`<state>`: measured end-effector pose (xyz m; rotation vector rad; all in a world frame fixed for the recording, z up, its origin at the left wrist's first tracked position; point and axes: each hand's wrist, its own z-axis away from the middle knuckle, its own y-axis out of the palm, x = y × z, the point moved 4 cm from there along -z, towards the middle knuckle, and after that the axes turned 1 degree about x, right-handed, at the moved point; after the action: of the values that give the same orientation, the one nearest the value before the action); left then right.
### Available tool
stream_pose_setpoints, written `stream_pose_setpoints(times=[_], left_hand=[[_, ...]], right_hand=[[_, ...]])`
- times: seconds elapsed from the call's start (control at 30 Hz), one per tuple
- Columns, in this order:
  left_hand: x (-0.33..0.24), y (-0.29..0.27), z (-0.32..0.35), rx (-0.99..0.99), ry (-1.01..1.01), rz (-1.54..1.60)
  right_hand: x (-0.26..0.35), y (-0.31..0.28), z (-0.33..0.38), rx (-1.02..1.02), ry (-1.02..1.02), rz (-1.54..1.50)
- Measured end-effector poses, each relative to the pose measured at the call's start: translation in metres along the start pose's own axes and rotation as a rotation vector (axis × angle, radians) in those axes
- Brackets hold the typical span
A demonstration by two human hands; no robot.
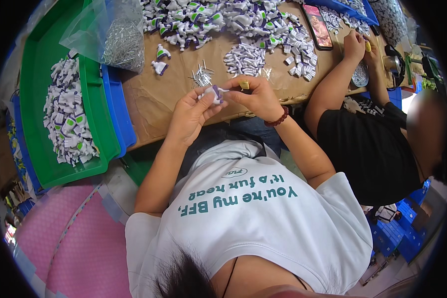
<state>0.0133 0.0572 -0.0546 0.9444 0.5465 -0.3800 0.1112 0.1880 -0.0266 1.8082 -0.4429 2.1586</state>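
My left hand (191, 113) grips a small white and purple plastic toy part (212, 94) above the front edge of the brown paper-covered table (149, 97). My right hand (253, 97) pinches a thin metal pin against that part, and a yellow cap sits on one fingertip. A red bead bracelet is on my right wrist. A small heap of metal pins (201, 76) lies just beyond my hands. Behind it lie a pile of small white pieces (244, 59) and a large heap of white, green and purple toy parts (213, 20).
A green bin (37, 54) at the left holds many finished white toy parts. A clear bag of metal pins (119, 42) rests on its corner, beside a blue tray (116, 107). A co-worker in black (367, 144) sits at my right, hands at the table. A phone (318, 26) lies there.
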Motion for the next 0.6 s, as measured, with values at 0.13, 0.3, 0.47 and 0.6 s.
stream_pose_setpoints(times=[0.13, 0.3, 0.47, 0.6], left_hand=[[0.001, -0.001, 0.000, 0.018, -0.032, 0.069], [0.008, -0.005, 0.000, 0.057, -0.157, 0.257], [0.004, -0.008, -0.001, 0.060, -0.156, 0.216], [-0.002, -0.005, -0.002, -0.035, -0.107, 0.027]], right_hand=[[-0.003, 0.000, 0.000, 0.014, -0.023, -0.010], [-0.005, 0.000, 0.001, 0.009, -0.062, 0.008], [0.004, 0.000, 0.005, 0.028, -0.240, 0.231], [0.008, 0.003, 0.009, 0.044, -0.332, 0.339]])
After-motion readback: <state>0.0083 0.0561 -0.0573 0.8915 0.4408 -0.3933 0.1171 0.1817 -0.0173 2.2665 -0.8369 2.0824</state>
